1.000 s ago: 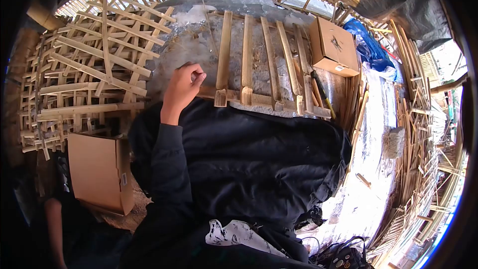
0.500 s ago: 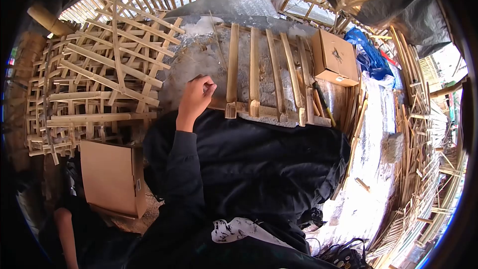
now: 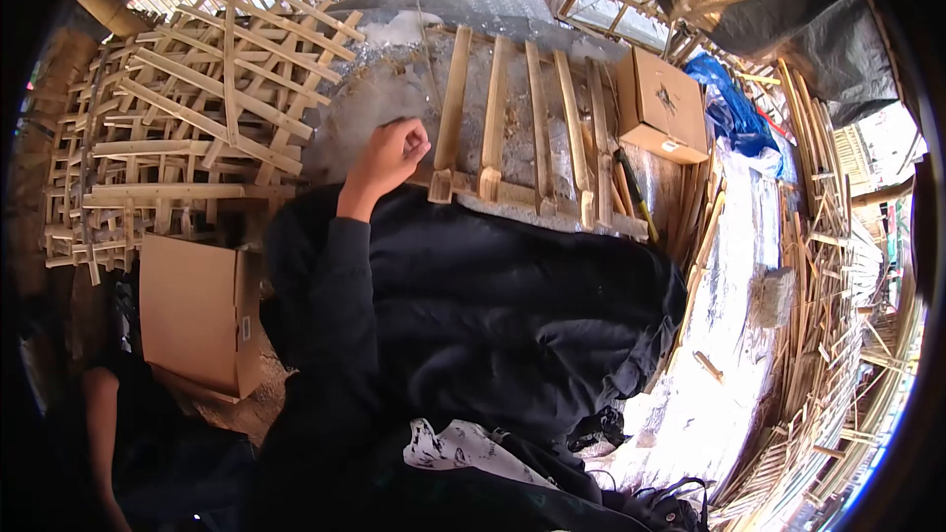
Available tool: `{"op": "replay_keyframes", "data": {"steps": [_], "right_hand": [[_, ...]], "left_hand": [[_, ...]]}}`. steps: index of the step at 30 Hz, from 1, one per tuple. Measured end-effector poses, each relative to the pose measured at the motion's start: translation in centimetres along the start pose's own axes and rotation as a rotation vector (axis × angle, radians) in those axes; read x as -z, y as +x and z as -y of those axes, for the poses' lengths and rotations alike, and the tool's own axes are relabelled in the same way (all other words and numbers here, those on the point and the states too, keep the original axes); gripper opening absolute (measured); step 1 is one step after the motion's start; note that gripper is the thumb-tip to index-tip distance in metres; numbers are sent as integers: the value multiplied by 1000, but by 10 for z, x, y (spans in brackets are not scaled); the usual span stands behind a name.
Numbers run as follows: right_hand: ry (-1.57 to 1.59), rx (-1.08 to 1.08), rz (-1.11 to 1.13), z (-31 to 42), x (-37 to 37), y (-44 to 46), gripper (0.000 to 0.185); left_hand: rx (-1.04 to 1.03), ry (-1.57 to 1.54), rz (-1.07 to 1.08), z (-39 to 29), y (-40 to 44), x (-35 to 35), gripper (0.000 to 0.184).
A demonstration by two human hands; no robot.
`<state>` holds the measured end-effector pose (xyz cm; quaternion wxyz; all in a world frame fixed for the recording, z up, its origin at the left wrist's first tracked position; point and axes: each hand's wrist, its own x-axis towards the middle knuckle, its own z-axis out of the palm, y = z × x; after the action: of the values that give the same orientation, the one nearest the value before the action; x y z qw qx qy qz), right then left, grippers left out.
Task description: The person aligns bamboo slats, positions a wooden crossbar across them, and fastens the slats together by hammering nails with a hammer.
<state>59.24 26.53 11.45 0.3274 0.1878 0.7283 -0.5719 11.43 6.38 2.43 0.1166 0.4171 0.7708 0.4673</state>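
My left hand (image 3: 387, 160), in a dark sleeve, is curled closed with the thumb side turned to the right. Whatever is inside the fingers, if anything, is hidden. The hand hovers at the near edge of a grey slab-like work surface (image 3: 365, 108), left of several split bamboo strips (image 3: 452, 113) laid side by side. The near ends of the strips rest across a crosswise bamboo piece (image 3: 507, 200). Black cloth (image 3: 493, 296) covers the area below the hand. My right hand is out of view.
A woven bamboo lattice (image 3: 197, 123) lies at left, above a cardboard box (image 3: 192, 315). Another box (image 3: 660, 103) stands at right, near a black-and-yellow tool (image 3: 636, 195) and blue plastic (image 3: 729, 103). Another person's bare arm (image 3: 101, 433) shows at lower left.
The view has shifted a little, so most things sit slightly higher and further left. My left hand stays curled in nearly the same place beside the strips.
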Motion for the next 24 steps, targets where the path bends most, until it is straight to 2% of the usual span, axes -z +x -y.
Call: {"op": "replay_keyframes", "data": {"steps": [1,3,4,5,6,7,9,10,12,13,15,17,18,19,21,24], "right_hand": [[2,-10,73,-3,1,-6,21],[-22,16,117,-3,12,-11,22],[-31,40,112,1,21,-11,22],[-48,73,77,7,32,-11,22],[-64,123,-13,16,45,-9,22],[-86,178,-137,26,59,-5,23],[-143,297,-466,50,88,16,24],[-193,365,-668,61,107,36,24],[-365,496,-1034,66,136,82,38],[-362,498,-1039,56,146,103,38],[-755,420,-1168,29,159,144,56],[-364,450,-1041,3,153,172,67],[-398,556,-1136,-22,151,194,69],[-392,556,-1137,-22,147,192,69],[-548,422,-1087,-21,139,185,70],[-422,336,-993,-13,141,178,69]], "left_hand": [[12,39,32,-1,-1,-2,17],[-45,131,92,2,-4,-5,39],[-51,133,97,3,-6,-6,39],[46,188,221,-3,-10,-5,55],[143,243,344,-7,-12,-4,72],[138,245,343,-10,-13,-5,72],[195,267,473,-14,-16,-5,100],[190,272,470,-16,-17,-4,100],[132,275,484,-17,-18,-3,102],[104,276,494,-19,-18,-4,103],[159,296,550,-26,-17,-5,100],[216,234,517,-26,-22,-5,99],[221,227,510,-30,-23,-5,98],[222,231,513,-28,-20,-6,98],[199,228,490,-23,-24,-9,97],[239,239,504,-22,-21,-13,96]]}}
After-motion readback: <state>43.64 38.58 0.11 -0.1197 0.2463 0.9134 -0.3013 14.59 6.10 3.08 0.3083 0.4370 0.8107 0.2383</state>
